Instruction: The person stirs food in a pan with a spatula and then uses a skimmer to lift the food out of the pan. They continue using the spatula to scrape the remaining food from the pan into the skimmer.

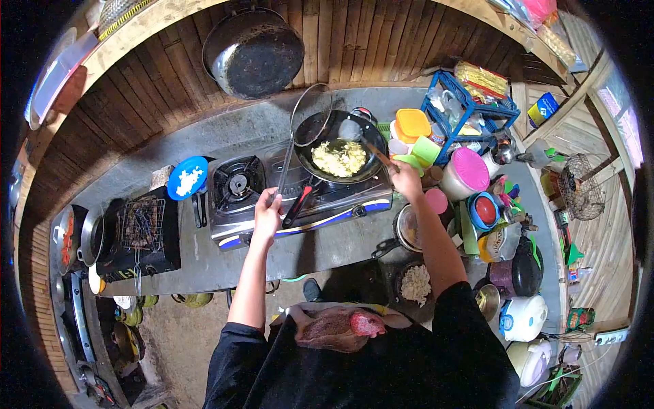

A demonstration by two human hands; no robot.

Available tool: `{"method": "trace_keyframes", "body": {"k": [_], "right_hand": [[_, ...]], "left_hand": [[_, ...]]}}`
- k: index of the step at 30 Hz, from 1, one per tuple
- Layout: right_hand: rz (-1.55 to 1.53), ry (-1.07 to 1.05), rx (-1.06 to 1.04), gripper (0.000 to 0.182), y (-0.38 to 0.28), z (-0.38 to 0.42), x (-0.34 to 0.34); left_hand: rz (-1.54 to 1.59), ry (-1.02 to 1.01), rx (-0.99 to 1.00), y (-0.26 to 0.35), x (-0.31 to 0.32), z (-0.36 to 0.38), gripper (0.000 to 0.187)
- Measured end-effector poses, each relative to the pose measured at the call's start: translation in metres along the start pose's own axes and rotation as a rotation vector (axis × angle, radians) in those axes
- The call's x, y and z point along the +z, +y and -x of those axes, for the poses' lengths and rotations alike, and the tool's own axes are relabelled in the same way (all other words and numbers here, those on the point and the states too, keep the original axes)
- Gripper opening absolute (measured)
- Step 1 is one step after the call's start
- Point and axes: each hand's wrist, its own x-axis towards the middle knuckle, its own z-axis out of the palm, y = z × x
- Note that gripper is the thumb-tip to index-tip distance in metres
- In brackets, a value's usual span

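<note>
Spatula (372, 146) slants from right grip (407, 180), blade pointing forward-left over pan (373, 165).

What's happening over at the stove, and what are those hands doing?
Someone is cooking. The right hand holds a spatula that reaches into a black pan with yellowish food in it. The left hand holds a round strainer up by its long handle, near the pan's left side. The pan sits on the stove, whose left burner has nothing on it. A blue plate holds some white food.
</note>
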Motion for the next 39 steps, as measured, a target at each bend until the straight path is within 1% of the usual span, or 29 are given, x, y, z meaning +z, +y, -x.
{"method": "trace_keyframes", "body": {"k": [1, 2, 4, 6, 8, 9, 11, 12, 13, 17, 20, 22, 24, 26, 27, 30, 31, 35, 37, 38, 39], "right_hand": [[0.019, 0.077, -0.106, 0.028, 0.006, -0.002, 0.004], [0.02, 0.081, -0.103, 0.028, 0.012, -0.002, 0.009], [0.09, 0.011, 0.064, 0.027, 0.005, -0.003, 0.014], [0.082, -0.003, 0.075, 0.029, 0.0, -0.004, 0.022], [-0.006, -0.152, 0.074, 0.03, 0.005, -0.007, 0.041], [-0.04, -0.077, 0.033, 0.03, 0.002, -0.004, 0.049], [-0.065, -0.119, 0.022, 0.03, 0.004, -0.004, 0.053], [-0.088, -0.162, 0.014, 0.029, -0.002, -0.003, 0.048], [-0.08, -0.239, 0.109, 0.027, -0.023, -0.001, 0.028], [-0.132, -0.246, 0.035, 0.027, -0.007, 0.002, 0.006], [-0.055, -0.185, 0.056, 0.029, 0.005, 0.008, -0.005], [0.048, 0.056, -0.135, 0.027, 0.013, 0.01, -0.002], [0.052, 0.075, -0.164, 0.025, 0.018, 0.011, -0.001], [0.108, -0.039, -0.172, 0.029, 0.019, 0.018, -0.002], [0.11, -0.038, -0.17, 0.029, 0.016, 0.021, -0.002], [-0.037, -0.256, 0.041, 0.024, 0.002, 0.029, 0.001], [-0.079, -0.311, 0.13, 0.026, -0.006, 0.029, -0.003], [-0.17, -0.249, 0.066, 0.025, -0.017, 0.029, -0.015], [-0.125, -0.121, -0.022, 0.025, -0.021, 0.026, -0.023], [-0.125, -0.124, -0.023, 0.025, -0.02, 0.025, -0.024], [-0.02, -0.066, -0.036, 0.027, -0.019, 0.025, -0.024]], "left_hand": [[0.01, 0.0, -0.011, 0.001, 0.0, 0.0, 0.015], [0.019, 0.0, -0.022, 0.003, 0.0, 0.0, 0.014], [0.019, -0.008, -0.002, 0.002, 0.002, 0.0, 0.014], [-0.018, 0.016, -0.012, 0.002, 0.002, 0.0, 0.015], [-0.004, 0.01, -0.012, -0.004, 0.001, -0.003, 0.015], [-0.02, 0.01, -0.005, -0.002, 0.002, -0.002, 0.015], [-0.035, 0.016, 0.002, 0.001, 0.002, 0.0, 0.016], [-0.03, 0.017, -0.009, 0.004, 0.002, 0.001, 0.016], [-0.025, 0.019, -0.022, 0.004, 0.001, 0.002, 0.016], [-0.001, 0.0, -0.01, 0.004, -0.004, 0.003, 0.016], [0.01, 0.019, -0.002, -0.001, -0.006, -0.001, 0.016], [-0.009, 0.028, -0.033, 0.004, -0.003, 0.002, 0.016], [-0.004, 0.019, -0.021, 0.002, -0.002, 0.0, 0.016], [-0.009, 0.02, -0.007, -0.001, 0.001, -0.002, 0.016], [-0.017, 0.028, -0.029, 0.001, 0.003, -0.001, 0.016], [-0.033, 0.022, -0.042, -0.001, 0.005, -0.001, 0.015], [-0.042, 0.01, -0.028, -0.002, 0.006, -0.002, 0.015], [-0.017, 0.013, -0.054, -0.002, 0.007, -0.002, 0.015], [-0.016, 0.011, -0.027, 0.0, 0.006, 0.0, 0.015], [-0.014, 0.013, -0.028, 0.0, 0.006, 0.0, 0.015], [-0.006, 0.005, -0.025, 0.0, 0.005, 0.001, 0.015]]}}
